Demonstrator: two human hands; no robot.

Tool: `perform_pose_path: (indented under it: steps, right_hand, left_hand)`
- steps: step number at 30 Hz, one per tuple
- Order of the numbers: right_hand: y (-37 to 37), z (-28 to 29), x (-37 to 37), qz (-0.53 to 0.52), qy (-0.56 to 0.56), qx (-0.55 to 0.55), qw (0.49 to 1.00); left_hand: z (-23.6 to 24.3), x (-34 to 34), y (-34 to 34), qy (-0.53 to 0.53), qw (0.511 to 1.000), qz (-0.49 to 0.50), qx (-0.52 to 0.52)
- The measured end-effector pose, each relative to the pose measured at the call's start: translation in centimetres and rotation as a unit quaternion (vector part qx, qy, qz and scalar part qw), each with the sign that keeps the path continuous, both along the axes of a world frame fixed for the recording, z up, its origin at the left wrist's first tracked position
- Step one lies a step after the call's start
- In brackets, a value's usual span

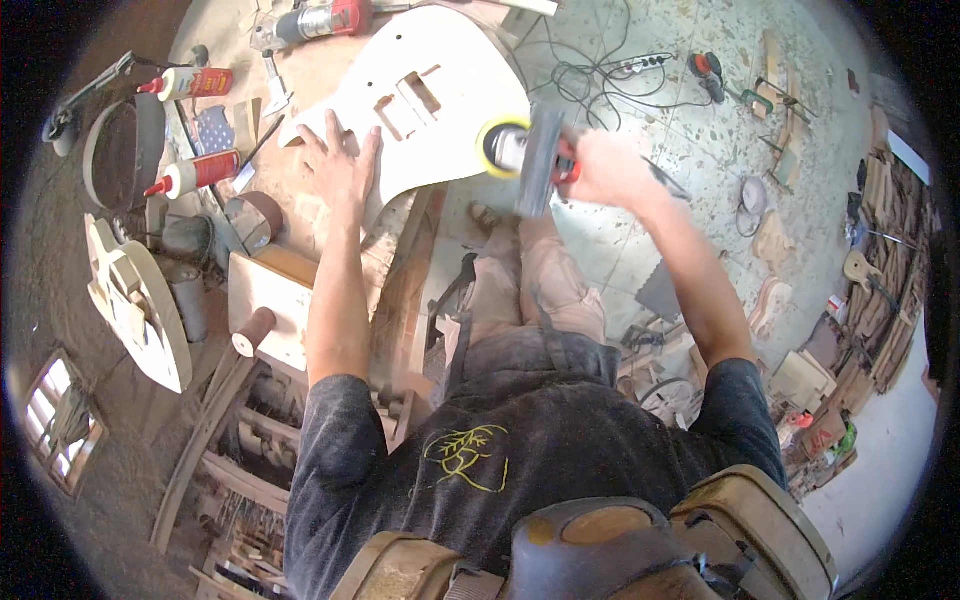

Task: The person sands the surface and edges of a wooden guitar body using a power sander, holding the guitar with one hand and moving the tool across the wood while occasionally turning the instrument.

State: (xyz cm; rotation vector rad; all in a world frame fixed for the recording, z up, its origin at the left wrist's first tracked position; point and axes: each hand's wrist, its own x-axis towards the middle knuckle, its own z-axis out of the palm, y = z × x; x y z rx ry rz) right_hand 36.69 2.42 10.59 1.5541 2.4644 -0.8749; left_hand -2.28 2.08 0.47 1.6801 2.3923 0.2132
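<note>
A pale, unfinished electric guitar body (450, 75) with cut-out pockets lies on the workbench, its curved right edge jutting past the bench. My left hand (340, 165) rests flat on its lower left part, fingers spread. My right hand (610, 168) grips a handheld power sander (540, 160) with a grey body and red parts. The sander's round yellow-edged pad (492, 146) is at the body's right edge; whether it touches the wood I cannot tell. Motion blurs the tool and hides some of my right fingers.
Two glue bottles (200, 172) and a red-grey power tool (310, 25) lie on the bench. Another guitar body (138, 300) stands at the left. Cables (590, 80), an orange-black sander (706, 75) and wood scraps (780, 110) lie on the floor.
</note>
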Motion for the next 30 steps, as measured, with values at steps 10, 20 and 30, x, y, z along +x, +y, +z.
perform_pose_path:
  steps: [10, 20, 30]
  right_hand:
    - [0.5, 0.5, -0.4, -0.092, 0.032, 0.049, 0.994]
    - [2.1, 0.1, -0.7, -0.061, 0.004, -0.026, 0.998]
    - [-1.3, 0.4, -1.9, -0.084, -0.002, -0.002, 0.996]
  left_hand:
    - [-0.2, 0.2, -0.1, 0.012, 1.000, -0.001, 0.003]
    - [-0.4, 0.1, -0.1, 0.000, 1.000, 0.001, 0.020]
    - [0.1, 0.3, -0.1, 0.004, 1.000, 0.010, 0.008]
